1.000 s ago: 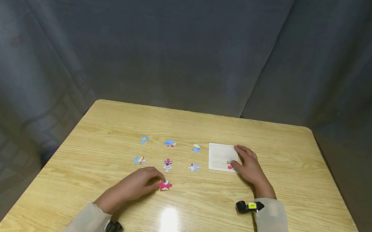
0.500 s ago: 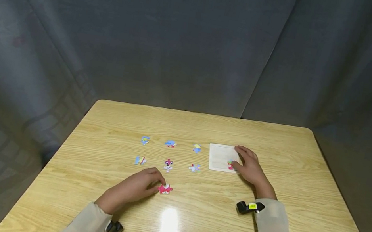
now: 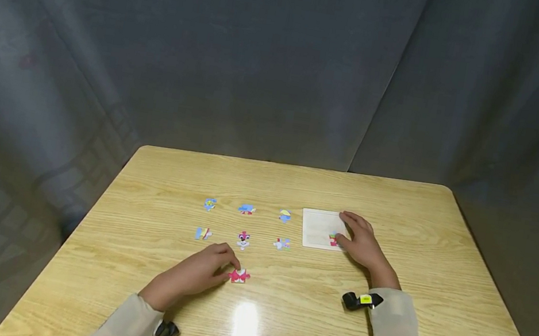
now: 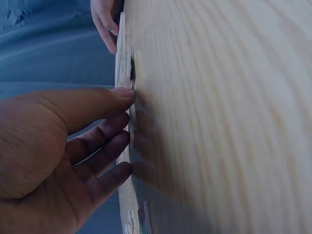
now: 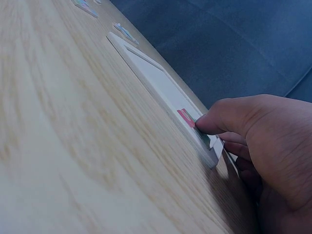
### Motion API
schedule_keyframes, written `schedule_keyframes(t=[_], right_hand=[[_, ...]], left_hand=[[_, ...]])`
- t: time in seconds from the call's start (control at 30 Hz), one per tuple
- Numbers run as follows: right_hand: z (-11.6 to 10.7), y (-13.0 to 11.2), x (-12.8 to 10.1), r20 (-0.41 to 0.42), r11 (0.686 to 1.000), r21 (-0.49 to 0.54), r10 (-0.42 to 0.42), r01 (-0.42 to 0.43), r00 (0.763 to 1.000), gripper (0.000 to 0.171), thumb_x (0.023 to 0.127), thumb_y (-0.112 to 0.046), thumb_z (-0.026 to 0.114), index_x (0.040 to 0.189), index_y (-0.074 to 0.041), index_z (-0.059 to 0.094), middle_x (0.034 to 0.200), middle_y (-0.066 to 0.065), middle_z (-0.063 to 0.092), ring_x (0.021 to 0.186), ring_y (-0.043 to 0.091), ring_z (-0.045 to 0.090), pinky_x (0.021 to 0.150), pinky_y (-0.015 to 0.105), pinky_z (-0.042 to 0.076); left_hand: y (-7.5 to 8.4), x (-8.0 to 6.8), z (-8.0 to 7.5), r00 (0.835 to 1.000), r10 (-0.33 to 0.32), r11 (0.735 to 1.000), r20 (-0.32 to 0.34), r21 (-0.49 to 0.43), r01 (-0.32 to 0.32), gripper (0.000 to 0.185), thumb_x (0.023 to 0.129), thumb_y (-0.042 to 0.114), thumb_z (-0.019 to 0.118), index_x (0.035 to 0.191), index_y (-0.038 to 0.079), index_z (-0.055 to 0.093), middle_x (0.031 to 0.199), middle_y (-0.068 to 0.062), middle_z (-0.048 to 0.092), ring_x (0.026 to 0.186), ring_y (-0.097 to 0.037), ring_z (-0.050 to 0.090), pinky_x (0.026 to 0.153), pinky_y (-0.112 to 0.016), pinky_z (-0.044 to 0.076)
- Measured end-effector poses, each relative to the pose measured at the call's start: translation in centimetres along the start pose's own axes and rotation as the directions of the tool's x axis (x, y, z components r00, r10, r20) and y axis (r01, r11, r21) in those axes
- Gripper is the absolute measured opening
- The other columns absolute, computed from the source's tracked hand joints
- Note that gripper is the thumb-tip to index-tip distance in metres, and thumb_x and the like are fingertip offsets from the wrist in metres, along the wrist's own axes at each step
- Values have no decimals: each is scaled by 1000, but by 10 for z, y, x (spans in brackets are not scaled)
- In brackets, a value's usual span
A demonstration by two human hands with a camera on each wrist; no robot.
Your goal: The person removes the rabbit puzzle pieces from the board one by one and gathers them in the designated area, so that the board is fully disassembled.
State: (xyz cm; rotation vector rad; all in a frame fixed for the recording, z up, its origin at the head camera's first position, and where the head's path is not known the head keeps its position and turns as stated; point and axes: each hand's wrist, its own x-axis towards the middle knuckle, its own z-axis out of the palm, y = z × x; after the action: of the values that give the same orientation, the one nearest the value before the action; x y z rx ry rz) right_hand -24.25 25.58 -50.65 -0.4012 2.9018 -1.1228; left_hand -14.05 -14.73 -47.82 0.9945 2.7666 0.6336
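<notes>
Two hands at a scattered puzzle on a wooden counter (image 3: pixel 399 210)

The left hand (image 3: pixel 196 273) lies low on the counter, its grip loosely curled with fingertips touching the red puzzle piece (image 3: pixel 239 275) — touching, not lifting; whether the fingers pinch it I cannot tell; the right hand (image 3: pixel 361 243) rests on the right edge of the white puzzle tray (image 3: pixel 315 227), its grip relaxed, thumb pressing a small red-and-green piece (image 5: pixel 187 119) set in the tray's near corner; six loose pieces lie in two rows between the hands and beyond the left one — among them a face piece (image 3: pixel 243 239) just beyond the red piece; nothing lies between hand and piece; grey curtains hang behind.
</notes>
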Motion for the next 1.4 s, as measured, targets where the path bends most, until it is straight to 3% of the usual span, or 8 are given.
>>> schedule_keyframes(t=[0.2,0.53,0.93,1.13,1.4], right_hand=[[0,-1,0,3,1000,1,0,0,1000,61,94,-18,63,147,0,38,152,20,30,140,41,19,110,61,22],[0,0,1,2,1000,-7,0,0,1000,60,95,-20,62,147,0,39,152,19,30,141,41,19,111,60,21],[1,0,0,-2,1000,17,6,-6,1000,55,97,-14,57,148,-1,39,151,19,31,142,40,18,111,60,20],[0,-2,0,4,999,27,19,-19,1000,53,96,-9,51,148,-1,38,152,19,31,142,40,18,111,60,19],[-3,-4,0,12,999,36,37,-38,999,53,95,-6,48,148,-1,38,152,18,30,142,40,17,111,60,19]], left_hand=[[0,-1,1,999,-31,1000,15,-2,31,19,95,18,65,114,20,66,114,7,55,110,-14,53,92,-33,49],[2,0,-1,999,-31,1000,35,6,30,23,95,23,65,118,19,65,117,6,55,114,-16,53,95,-36,48],[10,11,-7,997,-66,998,46,-12,66,29,98,30,61,124,19,63,127,2,58,118,-20,54,97,-42,47],[20,25,-10,995,-82,996,56,-15,83,31,100,34,56,126,19,62,128,3,59,121,-19,54,100,-41,45],[38,60,-15,998,-42,997,47,-70,45,35,101,32,54,131,16,60,130,5,56,123,-17,51,101,-37,45]])
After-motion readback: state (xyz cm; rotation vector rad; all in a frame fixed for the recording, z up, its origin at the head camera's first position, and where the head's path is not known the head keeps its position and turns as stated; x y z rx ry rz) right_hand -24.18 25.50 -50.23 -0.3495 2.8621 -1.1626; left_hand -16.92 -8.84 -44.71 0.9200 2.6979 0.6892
